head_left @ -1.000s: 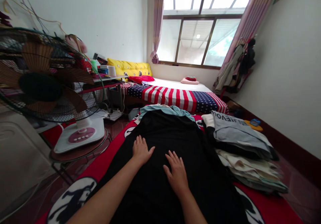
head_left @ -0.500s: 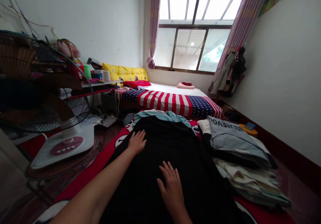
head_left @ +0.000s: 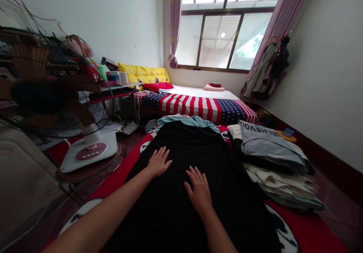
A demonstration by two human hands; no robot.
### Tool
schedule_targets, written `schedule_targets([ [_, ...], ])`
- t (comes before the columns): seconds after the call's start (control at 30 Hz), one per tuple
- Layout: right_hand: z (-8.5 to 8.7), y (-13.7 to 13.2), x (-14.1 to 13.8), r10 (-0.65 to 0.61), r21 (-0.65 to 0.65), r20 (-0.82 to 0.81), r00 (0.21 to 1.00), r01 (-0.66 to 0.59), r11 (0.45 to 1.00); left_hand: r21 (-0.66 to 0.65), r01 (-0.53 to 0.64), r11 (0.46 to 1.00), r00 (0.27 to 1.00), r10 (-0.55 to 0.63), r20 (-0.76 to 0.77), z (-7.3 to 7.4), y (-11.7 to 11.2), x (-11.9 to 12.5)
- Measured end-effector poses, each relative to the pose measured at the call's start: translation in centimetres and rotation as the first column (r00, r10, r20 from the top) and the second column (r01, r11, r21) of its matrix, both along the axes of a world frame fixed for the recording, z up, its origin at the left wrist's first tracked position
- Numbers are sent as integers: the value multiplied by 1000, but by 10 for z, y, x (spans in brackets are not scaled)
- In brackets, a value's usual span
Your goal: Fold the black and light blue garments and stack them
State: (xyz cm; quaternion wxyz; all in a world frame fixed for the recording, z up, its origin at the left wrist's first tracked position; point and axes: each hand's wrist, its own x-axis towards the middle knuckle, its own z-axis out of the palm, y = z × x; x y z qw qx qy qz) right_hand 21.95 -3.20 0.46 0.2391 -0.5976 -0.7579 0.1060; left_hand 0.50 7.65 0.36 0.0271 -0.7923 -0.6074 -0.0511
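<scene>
A black garment [head_left: 187, 204] lies spread over a red patterned cloth [head_left: 306, 215]; I cannot tell its exact kind. My left hand [head_left: 159, 162] rests flat on the garment's left side, fingers spread. Closer to the middle, my right hand [head_left: 199, 188] lies palm down on the same black fabric with its fingers apart. Neither hand grips anything. Just beyond the garment's far edge is a crumpled light-blue cloth [head_left: 195, 121]. To the right sits a stack of folded clothes [head_left: 283, 181], topped by a grey piece with dark lettering [head_left: 265, 141].
At left a standing fan [head_left: 39, 94] has its white base [head_left: 90, 152] on a round stool [head_left: 85, 175]. A cluttered desk [head_left: 127, 87] stands behind it. Across the back is a bed [head_left: 195, 107] with a striped, starred cover. Clothes [head_left: 268, 69] hang beside the window.
My right hand has slid forward and slightly right over the black garment. My left hand stays flat, a little further right in view. The camera has tilted down somewhat.
</scene>
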Motion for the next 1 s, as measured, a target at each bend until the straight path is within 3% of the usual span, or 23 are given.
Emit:
schedule_targets([
  [0.27,0,-6,-5,44,-41,159,986,-38,998,-95,156,983,988,-155,16,12,-117,-25],
  [0.43,10,-46,-13,257,-132,148,955,-238,962,-111,248,963,967,-239,85,20,-170,-48],
  [0.5,19,-71,-19,409,-173,76,909,-392,903,-95,267,959,957,-253,140,22,-183,-60],
  [0.57,29,-96,-26,557,-196,-36,830,-552,811,-43,251,967,948,-237,214,23,-192,-72],
  [0.67,40,-122,-38,668,-196,-256,699,-714,672,113,85,990,938,-118,325,26,-203,-90],
  [0.73,42,-128,-45,625,-222,-454,634,-760,610,183,-114,976,924,37,380,27,-209,-101],
  [0.8,37,-125,-52,455,-269,-647,612,-741,615,149,-303,941,882,218,417,27,-214,-112],
  [0.9,23,-110,-60,170,-296,-777,606,-590,751,-6,-412,911,810,369,456,20,-220,-125],
  [1.0,11,-98,-64,51,-301,-798,600,-470,830,-61,-394,917,768,365,527,19,-222,-130],
])
